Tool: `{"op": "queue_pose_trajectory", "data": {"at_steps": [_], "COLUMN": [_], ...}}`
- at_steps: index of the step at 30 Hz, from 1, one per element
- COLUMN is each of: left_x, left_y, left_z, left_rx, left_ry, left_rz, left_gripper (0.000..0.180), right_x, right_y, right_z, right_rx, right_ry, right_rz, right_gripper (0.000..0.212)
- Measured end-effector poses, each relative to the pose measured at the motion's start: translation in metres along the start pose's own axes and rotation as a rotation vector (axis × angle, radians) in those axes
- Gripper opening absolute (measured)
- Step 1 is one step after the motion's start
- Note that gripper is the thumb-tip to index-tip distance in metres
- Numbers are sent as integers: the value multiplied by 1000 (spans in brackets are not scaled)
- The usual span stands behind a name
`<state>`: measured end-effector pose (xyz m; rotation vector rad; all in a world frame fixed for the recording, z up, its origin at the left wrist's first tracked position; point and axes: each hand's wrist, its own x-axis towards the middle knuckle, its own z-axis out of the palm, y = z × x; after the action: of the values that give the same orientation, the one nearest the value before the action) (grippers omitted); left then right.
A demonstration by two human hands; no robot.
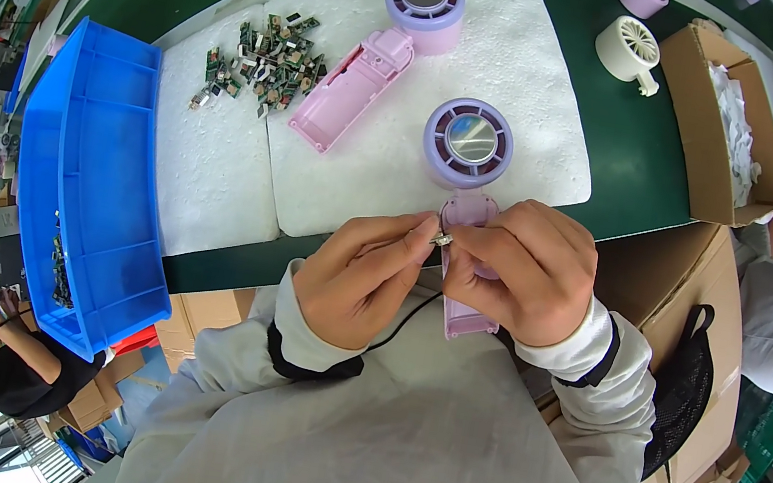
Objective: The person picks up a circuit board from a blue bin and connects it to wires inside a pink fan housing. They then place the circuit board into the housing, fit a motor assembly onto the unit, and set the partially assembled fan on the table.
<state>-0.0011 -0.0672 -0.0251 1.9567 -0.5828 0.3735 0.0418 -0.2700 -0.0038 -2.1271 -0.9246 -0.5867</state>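
Close in front of me, my left hand (359, 273) and my right hand (531, 273) meet fingertip to fingertip. Between them is a small metallic piece (442, 239), too small to name for certain, pinched by both. Under my right hand lies a handheld fan with a purple round head (469, 143) and an open pink handle shell (467, 323); the fingers hide the handle's middle. A second fan of the same kind (426, 7) lies farther off, its hollow pink handle (355, 90) pointing toward me. Beside it is a loose pile of small green circuit boards (274, 60).
White foam sheets (213, 189) cover part of the green table (635, 170). At left stands a blue bin (110, 167) with some boards inside. To the right are a cream fan head (627, 49) and a cardboard box (726, 144) of white pieces. Other people sit at both sides.
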Motion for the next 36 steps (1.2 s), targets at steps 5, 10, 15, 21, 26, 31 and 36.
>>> {"op": "queue_pose_trajectory", "data": {"at_steps": [5, 10, 15, 21, 26, 31, 36], "left_x": [-4, -3, 5, 29, 40, 46, 94], "left_y": [0, -1, 8, 23, 37, 34, 17], "left_z": [8, 17, 14, -3, -2, -8, -56], "left_rx": [82, 147, 321, 284, -272, -684, -884], "left_ry": [70, 137, 174, 18, -66, -267, -405], "left_rz": [18, 48, 73, 64, -277, -629, -715], "left_gripper": [39, 40, 41, 41, 60, 75, 71], "right_x": [-1, -1, 3, 7, 2, 5, 10], "right_y": [-14, -25, -33, -31, -19, -20, -10], "right_z": [8, 9, 6, 0, -7, -13, -17], "right_rx": [54, 191, 238, 302, 294, 313, 350], "right_ry": [75, 107, 110, 102, 143, 120, 273], "right_rz": [165, 363, 367, 575, 487, 414, 423], "right_gripper": [21, 19, 20, 20, 17, 26, 24]}}
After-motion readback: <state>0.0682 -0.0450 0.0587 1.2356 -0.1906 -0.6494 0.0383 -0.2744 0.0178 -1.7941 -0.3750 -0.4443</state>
